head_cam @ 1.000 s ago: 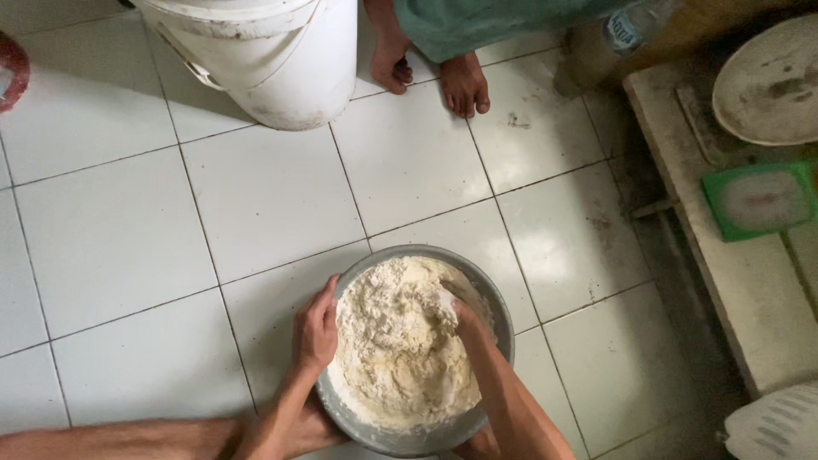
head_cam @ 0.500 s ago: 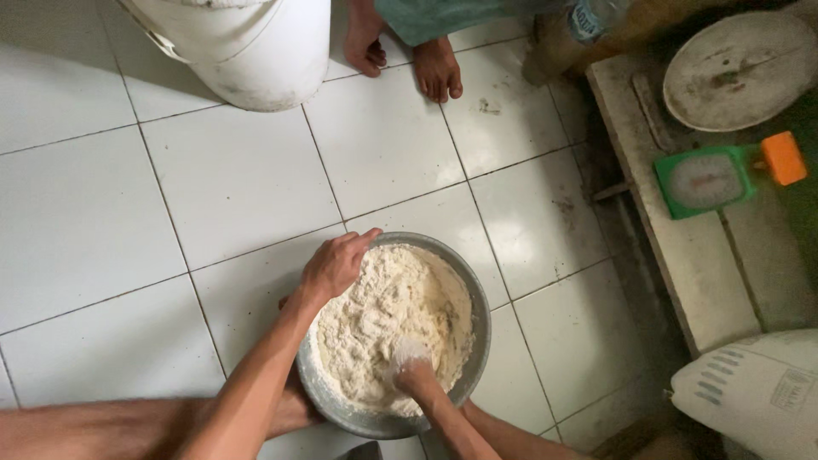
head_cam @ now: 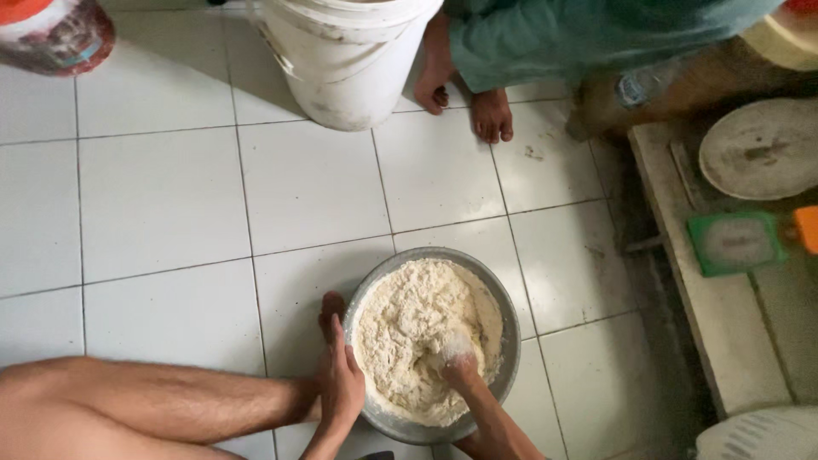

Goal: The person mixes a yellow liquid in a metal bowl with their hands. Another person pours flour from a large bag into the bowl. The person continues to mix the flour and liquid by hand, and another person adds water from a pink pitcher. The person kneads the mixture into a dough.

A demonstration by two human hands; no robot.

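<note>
Right now my right hand [head_cam: 457, 359] is pushed down into the floury dough [head_cam: 422, 336], fingers curled shut on a clump of it. My left hand [head_cam: 342, 383] lies open and flat on the left rim of the metal bowl [head_cam: 509, 341], holding it steady. The bowl sits on the white tile floor [head_cam: 162, 196], near me. The dough lies just far and left of my right hand. My foot [head_cam: 331, 311] touches the bowl's left side. Far away stands a white bucket [head_cam: 345, 60], with lots of bare floor between.
</note>
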